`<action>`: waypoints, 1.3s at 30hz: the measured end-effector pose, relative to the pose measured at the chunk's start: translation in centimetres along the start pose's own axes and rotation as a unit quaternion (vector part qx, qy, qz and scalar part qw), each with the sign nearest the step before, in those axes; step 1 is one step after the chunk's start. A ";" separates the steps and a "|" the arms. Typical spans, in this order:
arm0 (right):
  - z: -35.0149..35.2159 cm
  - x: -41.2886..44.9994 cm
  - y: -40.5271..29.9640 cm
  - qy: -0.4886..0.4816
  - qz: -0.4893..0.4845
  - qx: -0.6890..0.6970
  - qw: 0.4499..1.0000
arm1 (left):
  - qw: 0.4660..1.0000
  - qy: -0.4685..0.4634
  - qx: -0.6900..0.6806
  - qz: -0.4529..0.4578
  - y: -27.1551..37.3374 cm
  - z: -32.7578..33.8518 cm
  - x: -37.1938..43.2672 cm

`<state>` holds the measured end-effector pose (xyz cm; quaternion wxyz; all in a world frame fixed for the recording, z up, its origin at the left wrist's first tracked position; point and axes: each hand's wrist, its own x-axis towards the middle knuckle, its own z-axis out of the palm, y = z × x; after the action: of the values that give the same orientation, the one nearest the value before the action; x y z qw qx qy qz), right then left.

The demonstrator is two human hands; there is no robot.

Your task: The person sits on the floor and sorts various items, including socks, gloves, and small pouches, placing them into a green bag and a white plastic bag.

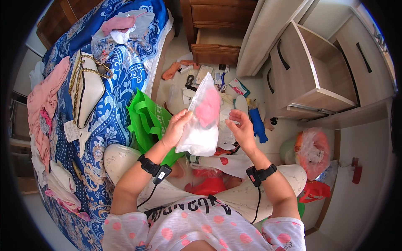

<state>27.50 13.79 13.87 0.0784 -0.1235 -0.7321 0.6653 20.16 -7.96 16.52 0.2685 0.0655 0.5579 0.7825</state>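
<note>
My left hand (179, 125) pinches the left edge of a clear plastic bag (197, 138) between thumb and fingers. Inside the bag a pink soft item (208, 108) lies above a white one (201, 138); both look like fabric. The bag is held up in front of me, over the floor. To its right is my right hand (242, 128), fingers apart and curled, holding nothing and not touching the bag. Below my left forearm a bright green tote bag (141, 116) with printed writing stands with its mouth open.
Left is a bed (125, 72) holding a white chain-strap handbag (89, 91) and clothes (50, 94). Small boxes (240, 86) and a blue rubber glove (258, 124) litter the floor. Open drawers stand in a brown chest (216, 53) and a pale cabinet (301, 66). A bin (289, 150) stands right.
</note>
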 end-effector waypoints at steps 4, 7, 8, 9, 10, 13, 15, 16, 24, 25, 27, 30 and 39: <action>0.8 -0.3 -1.8 0.012 -0.042 0.007 0.999 | 0.999 -0.001 0.042 -0.014 -0.1 0.4 0.0; 1.1 -0.8 -1.5 -0.005 -0.017 0.051 0.999 | 0.968 -0.052 0.238 0.065 -1.0 1.2 -0.4; 1.3 -0.9 -1.4 -0.026 0.008 0.108 0.994 | 0.928 -0.065 0.326 0.169 -1.2 1.8 -0.2; 1.8 -1.1 -2.7 -0.038 0.031 0.161 0.986 | 0.869 -0.077 0.408 0.270 -1.2 2.3 -0.2; 2.2 -1.2 -2.6 -0.029 0.044 0.126 0.991 | 0.884 -0.108 0.426 0.162 0.0 3.2 -1.3; 2.3 -1.2 -2.3 -0.024 0.061 0.026 0.998 | 0.803 -0.120 0.503 0.296 -1.7 3.9 -1.7; 2.3 -0.9 -1.6 -0.058 0.074 0.009 0.996 | 0.800 -0.119 0.502 0.307 -1.7 4.0 -1.9; 2.1 -0.8 -1.6 -0.059 0.075 0.009 0.995 | 0.795 -0.118 0.503 0.318 -1.6 4.0 -2.0; 1.3 -0.3 -1.8 -0.186 0.039 -0.071 0.979 | 0.787 -0.008 0.501 0.360 0.8 2.8 0.2; 1.2 -0.3 -2.0 -0.195 0.032 -0.104 0.975 | 0.769 -0.030 0.520 0.371 0.7 2.9 0.2; 0.9 -0.2 -2.6 -0.189 0.009 -0.123 0.974 | 0.734 -0.043 0.558 0.384 0.8 3.1 0.4; 0.7 0.0 -3.0 -0.184 -0.048 -0.158 0.969 | 0.680 -0.004 0.602 0.419 1.0 3.1 0.3; -0.9 1.1 -2.1 -0.144 -0.204 -0.319 0.914 | 0.666 -0.097 0.598 0.435 0.1 0.6 1.0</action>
<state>26.51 14.81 16.00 0.0624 0.1071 -0.9180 0.3767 19.51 -6.98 16.59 -0.1470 0.5228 0.7848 0.2984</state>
